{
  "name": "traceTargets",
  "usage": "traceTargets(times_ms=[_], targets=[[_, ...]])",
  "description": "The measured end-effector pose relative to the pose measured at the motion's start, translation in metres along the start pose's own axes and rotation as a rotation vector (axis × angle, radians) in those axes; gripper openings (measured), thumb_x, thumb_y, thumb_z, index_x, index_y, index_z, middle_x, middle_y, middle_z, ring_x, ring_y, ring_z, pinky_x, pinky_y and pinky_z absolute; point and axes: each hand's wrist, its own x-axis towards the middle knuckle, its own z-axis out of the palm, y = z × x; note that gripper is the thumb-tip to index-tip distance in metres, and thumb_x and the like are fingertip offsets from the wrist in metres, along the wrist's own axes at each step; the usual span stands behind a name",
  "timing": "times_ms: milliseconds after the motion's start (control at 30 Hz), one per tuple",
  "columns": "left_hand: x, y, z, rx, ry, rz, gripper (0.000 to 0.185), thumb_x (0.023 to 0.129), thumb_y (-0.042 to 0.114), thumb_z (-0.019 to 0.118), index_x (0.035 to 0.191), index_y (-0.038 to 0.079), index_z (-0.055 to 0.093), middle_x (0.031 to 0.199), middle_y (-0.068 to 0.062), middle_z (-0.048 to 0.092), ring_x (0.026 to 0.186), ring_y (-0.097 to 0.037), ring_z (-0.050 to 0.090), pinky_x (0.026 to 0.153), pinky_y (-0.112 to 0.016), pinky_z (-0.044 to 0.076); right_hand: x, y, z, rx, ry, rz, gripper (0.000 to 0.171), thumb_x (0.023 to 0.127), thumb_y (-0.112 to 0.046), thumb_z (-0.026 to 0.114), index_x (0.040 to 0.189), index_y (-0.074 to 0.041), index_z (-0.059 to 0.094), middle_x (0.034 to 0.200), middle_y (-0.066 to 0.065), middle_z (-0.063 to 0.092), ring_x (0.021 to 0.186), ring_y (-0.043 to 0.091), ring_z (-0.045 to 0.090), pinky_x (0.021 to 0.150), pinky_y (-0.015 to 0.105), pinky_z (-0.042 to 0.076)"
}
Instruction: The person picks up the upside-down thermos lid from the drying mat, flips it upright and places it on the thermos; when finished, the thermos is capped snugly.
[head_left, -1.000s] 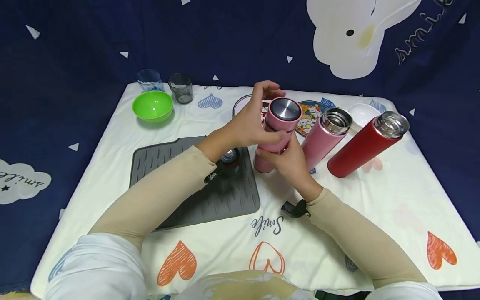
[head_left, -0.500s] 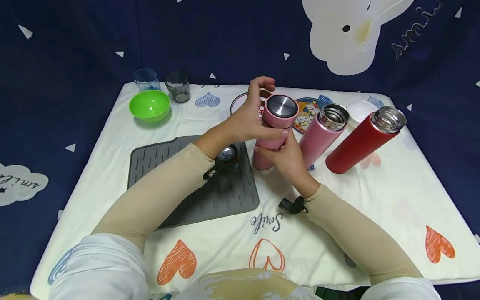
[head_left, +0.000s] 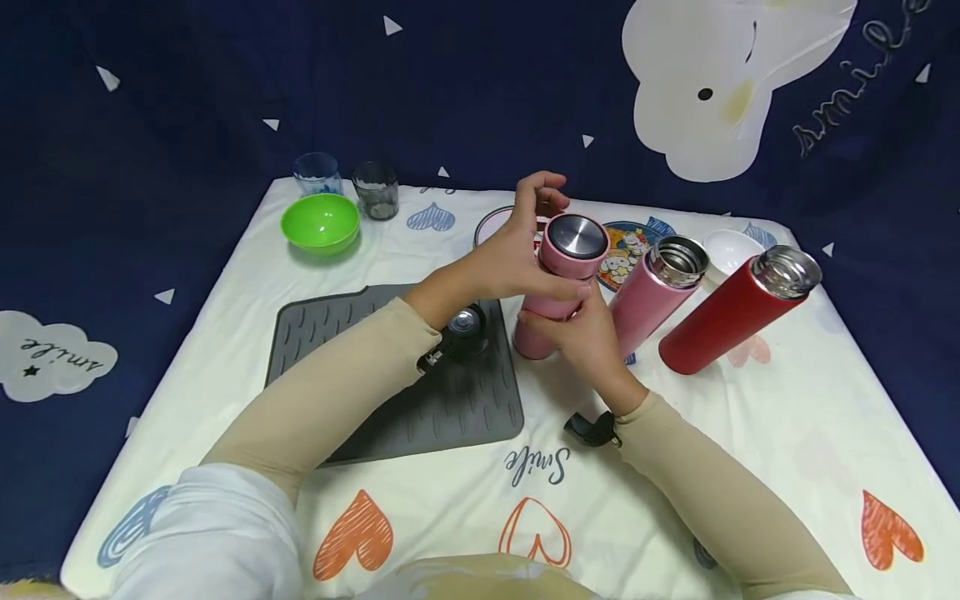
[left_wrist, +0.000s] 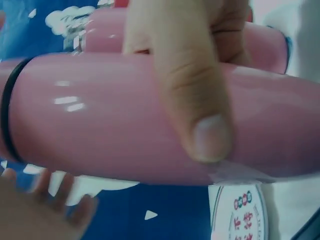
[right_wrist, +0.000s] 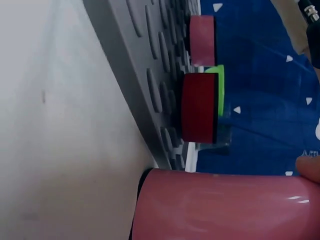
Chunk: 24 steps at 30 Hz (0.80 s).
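Note:
A pink flask [head_left: 534,333] with a steel-topped pink cap [head_left: 575,237] stands tilted on the white cloth in the head view. My left hand [head_left: 525,250] grips the cap, thumb across the front and fingers curled behind. My right hand [head_left: 585,329] holds the flask's body lower down. In the left wrist view my thumb [left_wrist: 200,115] presses on the pink flask [left_wrist: 100,120] beside a black seal ring. In the right wrist view the pink flask's base [right_wrist: 225,205] rests by the grey mat [right_wrist: 145,75].
An open pink flask [head_left: 652,292] and an open red flask [head_left: 731,312] stand just right of my hands. A red cap [right_wrist: 199,107] and a pink cap [right_wrist: 202,40] sit on the grey mat [head_left: 390,400]. A green bowl [head_left: 320,222], two glasses, plates and a white bowl [head_left: 731,248] line the far edge.
Both hands stay on the pink flask. My left fingers have shifted slightly around the cap. The head view has tilted, so everything sits lower in the frame.

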Motion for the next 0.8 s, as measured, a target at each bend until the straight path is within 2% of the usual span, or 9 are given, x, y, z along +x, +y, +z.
traceTargets(times_ms=[167, 300, 500, 567, 733, 800], targets=[[-0.004, -0.0017, -0.0021, -0.044, 0.025, -0.025, 0.091, 0.071, 0.01, 0.083, 0.142, 0.003, 0.026, 0.129, -0.011, 0.05, 0.115, -0.018, 0.05, 0.098, -0.031, 0.041, 0.0008, 0.0007, 0.0006, 0.004, -0.018, -0.007, 0.077, 0.077, -0.002, 0.082, 0.139, -0.002, 0.037, 0.13, 0.015, 0.055, 0.114, 0.027, 0.056, 0.099, 0.043, 0.044], [0.0002, -0.0025, -0.0013, -0.032, 0.001, -0.015, 0.085, 0.072, 0.012, 0.084, 0.139, 0.001, 0.031, 0.128, -0.011, 0.048, 0.116, -0.019, 0.049, 0.099, -0.032, 0.041, 0.0011, 0.0006, -0.0021, -0.005, 0.008, -0.017, 0.076, 0.076, -0.002, 0.082, 0.138, -0.002, 0.038, 0.128, 0.015, 0.055, 0.113, 0.026, 0.056, 0.098, 0.043, 0.044], [0.001, -0.0026, -0.002, -0.029, -0.004, -0.039, 0.079, 0.074, 0.014, 0.083, 0.137, 0.002, 0.038, 0.129, -0.007, 0.051, 0.116, -0.015, 0.05, 0.098, -0.029, 0.041, 0.0021, 0.001, -0.0019, -0.002, 0.006, -0.012, 0.077, 0.075, -0.002, 0.082, 0.138, -0.001, 0.038, 0.127, 0.015, 0.056, 0.111, 0.026, 0.056, 0.098, 0.043, 0.044], [0.002, -0.0026, -0.0017, 0.01, 0.001, -0.023, 0.079, 0.073, 0.016, 0.084, 0.139, 0.003, 0.041, 0.131, -0.006, 0.05, 0.118, -0.012, 0.049, 0.099, -0.028, 0.04, 0.0027, 0.001, -0.0024, -0.008, 0.008, -0.01, 0.076, 0.075, -0.002, 0.083, 0.138, -0.001, 0.039, 0.126, 0.015, 0.056, 0.111, 0.026, 0.056, 0.098, 0.042, 0.044], [0.0025, -0.002, 0.0019, 0.127, 0.063, 0.015, 0.082, 0.071, 0.027, 0.087, 0.138, 0.005, 0.046, 0.13, -0.002, 0.051, 0.114, -0.009, 0.049, 0.097, -0.026, 0.041, 0.0034, -0.0013, -0.0041, -0.05, 0.005, 0.005, 0.073, 0.075, -0.003, 0.083, 0.136, 0.0, 0.043, 0.126, 0.016, 0.058, 0.111, 0.026, 0.057, 0.098, 0.041, 0.044], [0.0009, -0.0015, 0.0024, 0.103, 0.066, -0.008, 0.078, 0.071, 0.027, 0.087, 0.135, 0.005, 0.048, 0.126, -0.001, 0.053, 0.11, -0.01, 0.052, 0.093, -0.028, 0.045, 0.0016, -0.0027, -0.0043, -0.08, 0.0, 0.033, 0.071, 0.076, -0.005, 0.083, 0.136, 0.0, 0.044, 0.125, 0.016, 0.059, 0.111, 0.027, 0.057, 0.098, 0.041, 0.044]])
